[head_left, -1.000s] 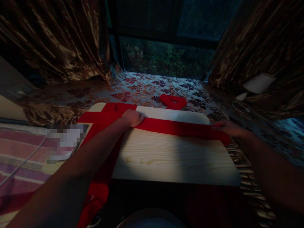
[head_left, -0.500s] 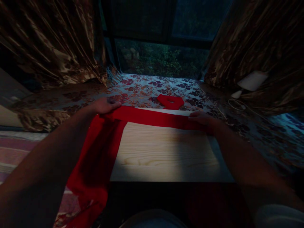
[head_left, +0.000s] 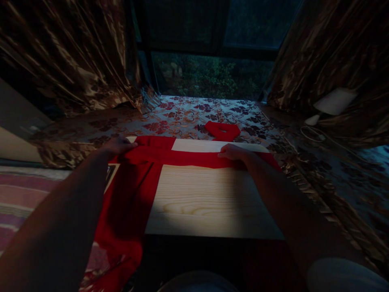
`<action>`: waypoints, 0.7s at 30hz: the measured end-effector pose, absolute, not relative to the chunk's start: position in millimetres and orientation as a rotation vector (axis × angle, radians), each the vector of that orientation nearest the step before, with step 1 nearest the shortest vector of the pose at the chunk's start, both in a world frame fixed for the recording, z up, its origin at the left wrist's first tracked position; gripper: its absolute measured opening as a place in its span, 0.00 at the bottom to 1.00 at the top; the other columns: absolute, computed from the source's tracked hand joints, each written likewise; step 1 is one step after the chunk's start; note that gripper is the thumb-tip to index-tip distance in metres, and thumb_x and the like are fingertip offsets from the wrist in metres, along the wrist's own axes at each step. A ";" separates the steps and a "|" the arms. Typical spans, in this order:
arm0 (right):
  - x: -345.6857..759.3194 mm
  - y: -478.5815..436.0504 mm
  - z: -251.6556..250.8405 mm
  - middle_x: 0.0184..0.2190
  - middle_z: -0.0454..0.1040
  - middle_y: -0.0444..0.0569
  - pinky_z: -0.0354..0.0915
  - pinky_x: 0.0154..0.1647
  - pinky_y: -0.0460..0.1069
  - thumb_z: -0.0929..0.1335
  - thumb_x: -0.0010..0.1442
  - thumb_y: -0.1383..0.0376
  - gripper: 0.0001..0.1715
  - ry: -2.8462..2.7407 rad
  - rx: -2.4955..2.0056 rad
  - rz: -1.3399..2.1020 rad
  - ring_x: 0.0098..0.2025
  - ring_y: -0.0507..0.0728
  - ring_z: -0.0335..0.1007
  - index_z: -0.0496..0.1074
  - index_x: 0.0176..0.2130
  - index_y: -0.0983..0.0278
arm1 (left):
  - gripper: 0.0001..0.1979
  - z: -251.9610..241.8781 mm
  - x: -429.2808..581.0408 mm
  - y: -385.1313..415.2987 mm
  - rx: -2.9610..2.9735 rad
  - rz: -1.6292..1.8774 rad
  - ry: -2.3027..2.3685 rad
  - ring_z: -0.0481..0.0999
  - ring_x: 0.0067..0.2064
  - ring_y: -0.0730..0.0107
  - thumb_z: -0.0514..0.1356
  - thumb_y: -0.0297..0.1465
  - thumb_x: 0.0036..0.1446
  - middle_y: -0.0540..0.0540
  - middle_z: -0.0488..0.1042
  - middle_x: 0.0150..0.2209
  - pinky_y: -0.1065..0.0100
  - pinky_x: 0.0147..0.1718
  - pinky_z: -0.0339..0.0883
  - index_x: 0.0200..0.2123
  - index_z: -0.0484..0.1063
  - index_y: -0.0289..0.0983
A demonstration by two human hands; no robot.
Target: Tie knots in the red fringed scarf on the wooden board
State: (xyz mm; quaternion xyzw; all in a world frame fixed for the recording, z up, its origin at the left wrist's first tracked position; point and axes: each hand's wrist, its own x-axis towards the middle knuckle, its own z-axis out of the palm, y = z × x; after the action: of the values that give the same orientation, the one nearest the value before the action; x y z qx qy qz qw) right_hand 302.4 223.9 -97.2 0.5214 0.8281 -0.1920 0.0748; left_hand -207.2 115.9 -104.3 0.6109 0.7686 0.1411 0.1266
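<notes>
A long red cloth (head_left: 188, 159) crosses a pale wooden tabletop (head_left: 206, 198) near its far edge. On the left, a wide part of it runs toward me and hangs over the near edge in folds. My left hand (head_left: 119, 145) pinches the cloth at the far left corner, its fingers partly in shadow. Further right, my right hand (head_left: 234, 152) has thumb and fingers closed on the upper edge of the strip. The strip continues beneath my right wrist to the right side of the tabletop. A strip of bare wood shows behind it.
Behind the table, a folded red piece (head_left: 232, 130) lies on a flower-patterned window seat (head_left: 182, 109). A white lamp (head_left: 336, 101) with a cord stands at right. Brown curtains (head_left: 75, 61) frame the dark window, and striped bedding (head_left: 27, 194) is at left.
My right hand has moved left along the strip. My left hand has moved left and slightly toward me, drawing the strip nearer and uncovering more wood behind it. The view shifted slightly.
</notes>
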 end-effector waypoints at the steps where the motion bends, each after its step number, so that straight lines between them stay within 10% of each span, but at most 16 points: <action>1: 298.4 222.2 -100.5 0.39 0.82 0.53 0.61 0.33 0.47 0.68 0.61 0.55 0.18 2.482 1.567 -0.503 0.36 0.57 0.73 0.81 0.40 0.66 | 0.40 -104.5 -208.3 117.2 1.705 0.379 2.249 0.74 0.32 0.69 0.51 0.62 0.60 0.45 0.80 0.31 0.69 0.33 0.70 0.40 0.76 0.27; 10: 298.4 215.9 -105.3 0.40 0.82 0.53 0.61 0.33 0.46 0.70 0.61 0.58 0.16 2.521 1.598 -0.469 0.38 0.57 0.75 0.81 0.42 0.66 | 0.33 -87.6 -68.5 115.8 2.271 0.297 2.177 0.73 0.58 0.51 0.51 0.50 0.66 0.35 0.73 0.60 0.58 0.55 0.66 0.63 0.66 0.33; 13: 300.1 213.5 -104.4 0.41 0.82 0.52 0.62 0.34 0.46 0.71 0.60 0.57 0.16 2.524 1.614 -0.444 0.38 0.57 0.75 0.81 0.42 0.64 | 0.37 -109.5 -8.2 108.8 2.499 0.205 1.890 0.50 0.73 0.49 0.43 0.52 0.68 0.37 0.51 0.73 0.48 0.68 0.47 0.72 0.54 0.38; 21: 361.0 219.9 -90.9 0.40 0.82 0.49 0.63 0.36 0.48 0.72 0.58 0.57 0.15 2.401 1.500 -0.511 0.38 0.58 0.75 0.81 0.42 0.61 | 0.36 -153.0 10.8 109.0 2.341 0.090 1.898 0.41 0.75 0.51 0.35 0.52 0.68 0.43 0.42 0.75 0.39 0.68 0.36 0.74 0.44 0.45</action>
State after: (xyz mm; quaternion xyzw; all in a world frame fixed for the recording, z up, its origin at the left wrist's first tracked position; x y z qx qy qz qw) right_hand 361.0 219.9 -90.9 0.5168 0.8274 -0.1760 0.1319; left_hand 10.8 109.0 -153.0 0.7750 0.6282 0.0297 0.0631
